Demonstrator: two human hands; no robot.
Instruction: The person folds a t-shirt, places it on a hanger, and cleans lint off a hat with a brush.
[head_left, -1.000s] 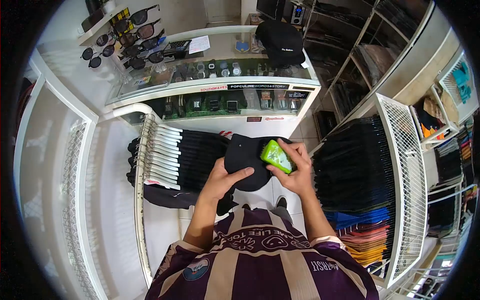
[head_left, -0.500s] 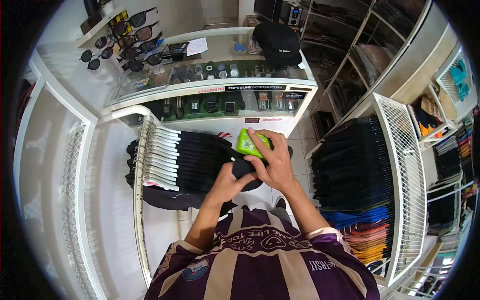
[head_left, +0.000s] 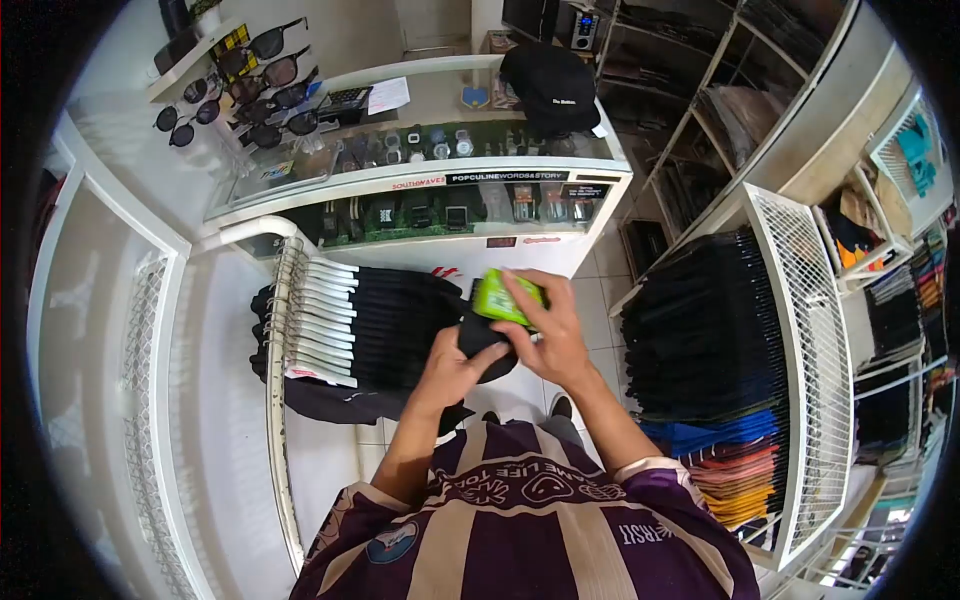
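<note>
In front of my chest my left hand [head_left: 446,372] grips a black cap [head_left: 482,333], thumb on top and fingers around its edge. The cap's full outline is partly covered by both hands. Fingers and thumb of my right hand [head_left: 552,335] are closed around a bright green block [head_left: 494,299] with pale markings, which lies against the cap's dark cloth. Its underside is hidden. Just to the left, black garments [head_left: 405,320] hang close beside my left hand.
White hangers [head_left: 325,320] line a metal rail [head_left: 277,400] at left. Ahead stands a glass counter [head_left: 420,205] with watches inside and another black cap [head_left: 552,85] on top. Sunglasses [head_left: 265,90] fill a stand at upper left. A mesh-sided rack [head_left: 800,370] of folded clothes is at right.
My right hand and the green block have shifted slightly over the black cap, and the hand is a little blurred. The left hand keeps its grip. The view has tilted slightly.
</note>
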